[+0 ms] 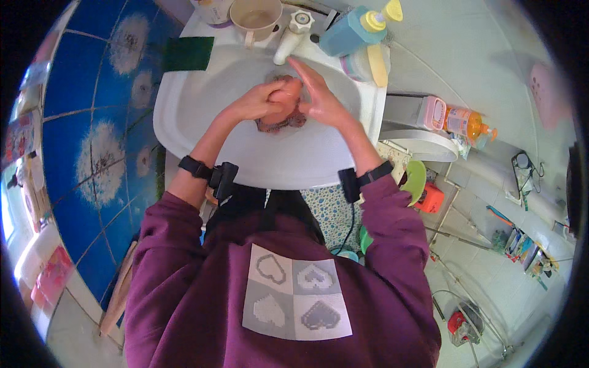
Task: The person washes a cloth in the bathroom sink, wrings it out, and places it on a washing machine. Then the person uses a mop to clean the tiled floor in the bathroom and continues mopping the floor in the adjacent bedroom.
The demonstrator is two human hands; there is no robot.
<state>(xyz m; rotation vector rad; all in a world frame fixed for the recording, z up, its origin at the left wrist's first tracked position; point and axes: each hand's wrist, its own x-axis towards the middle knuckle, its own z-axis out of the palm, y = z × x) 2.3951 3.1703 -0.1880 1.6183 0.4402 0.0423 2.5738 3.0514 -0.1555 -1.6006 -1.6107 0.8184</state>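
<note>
Both my hands are over the white washbasin (216, 152), below the white tap (288, 45). My left hand (257, 99) curls its fingers against a pinkish, wet-looking lump (286, 94); I cannot tell whether this is a separate thing or folded fingers. My right hand (320, 99) is close on the other side, with its thumb apart from its extended fingers. Its fingertips reach up near the spout. Beneath the hands lies a dark reddish-brown bundle (276, 126), apparently wet cloth, partly hidden by them.
Along the basin's back rim stand a beige cup (256, 20) and a blue pump bottle (347, 34) with a yellow top. A green scouring pad (188, 54) lies on the left rim. An orange pump bottle (464, 124) is farther right. Blue tiles (69, 92) cover the left wall.
</note>
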